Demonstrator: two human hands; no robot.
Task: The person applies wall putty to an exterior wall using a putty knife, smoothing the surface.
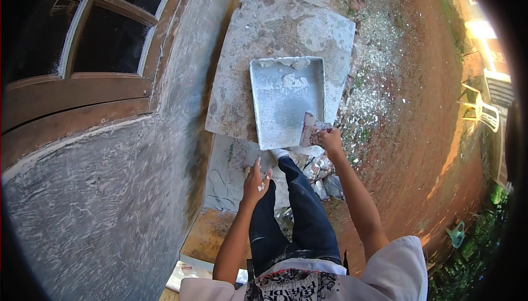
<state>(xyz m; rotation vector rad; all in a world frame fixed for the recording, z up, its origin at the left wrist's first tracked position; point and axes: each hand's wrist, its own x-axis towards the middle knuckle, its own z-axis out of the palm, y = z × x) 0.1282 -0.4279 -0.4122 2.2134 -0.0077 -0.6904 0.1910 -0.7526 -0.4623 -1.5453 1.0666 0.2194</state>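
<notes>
A shallow rectangular metal tray [289,111] lies on a worn slab. It is smeared with white paste, and a small lump of paste [295,81] sits near its far end. My right hand [331,139] is closed on a flat, paste-stained scraper [312,129], its blade over the tray's near right corner. Below the tray's near left corner, my left hand [255,184] is held in the air over the paving. It holds nothing, its fingers are apart, and white smears show on them.
A rough grey plastered wall [99,202] with a wooden-framed window [104,42] rises on the left. Broken rubble [319,174] lies beside my foot [279,153]. White chips [371,86] litter the ground to the right, before bare reddish soil. A plastic chair [479,108] stands far right.
</notes>
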